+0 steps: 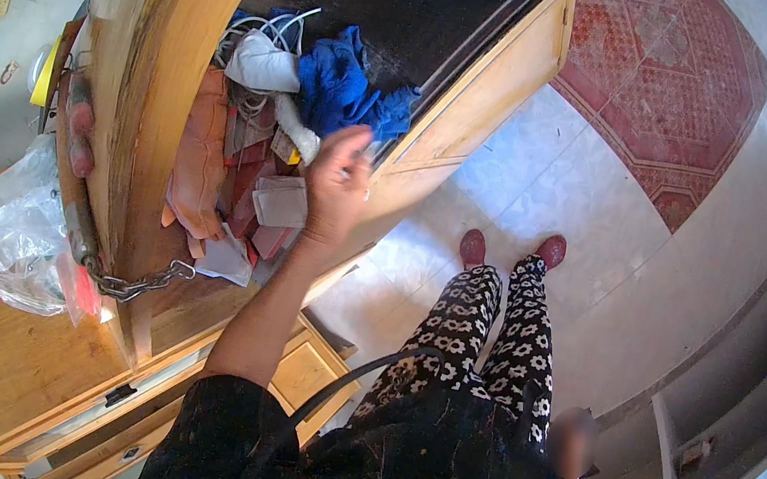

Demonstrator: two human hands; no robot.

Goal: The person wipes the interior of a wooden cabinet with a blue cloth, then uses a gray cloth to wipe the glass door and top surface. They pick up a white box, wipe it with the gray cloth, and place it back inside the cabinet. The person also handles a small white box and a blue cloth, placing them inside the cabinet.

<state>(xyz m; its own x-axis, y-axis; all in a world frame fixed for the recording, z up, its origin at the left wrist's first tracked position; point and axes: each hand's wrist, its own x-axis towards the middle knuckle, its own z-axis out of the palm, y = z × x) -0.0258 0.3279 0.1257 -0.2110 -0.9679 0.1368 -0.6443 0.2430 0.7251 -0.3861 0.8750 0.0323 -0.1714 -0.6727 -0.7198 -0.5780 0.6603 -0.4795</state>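
Observation:
My left hand (339, 179) is over the front edge of a wooden cabinet compartment, fingers curled and slightly blurred. Whether anything is between them cannot be told. Just beyond the fingers lies a crumpled blue cloth (341, 84). Beside it are a white bundle (264, 63) with white cable loops and a white fuzzy roll (295, 130) whose end is close to the hand. Left of the wrist lie pale square packets (281, 201), red folded papers or packets and a wrinkled orange-tan item (202, 156). My right hand (572, 442) hangs low beside my body, blurred, its fingers unclear.
A metal chain (143, 287) hangs at the wooden cabinet's side panel (150, 86). Clear plastic bags (23, 232) lie on the wooden top at left. Below is a wooden drawer or door front (307, 375). A red patterned rug (668, 82) lies on the tiled floor; pale shelving (726, 419) stands right.

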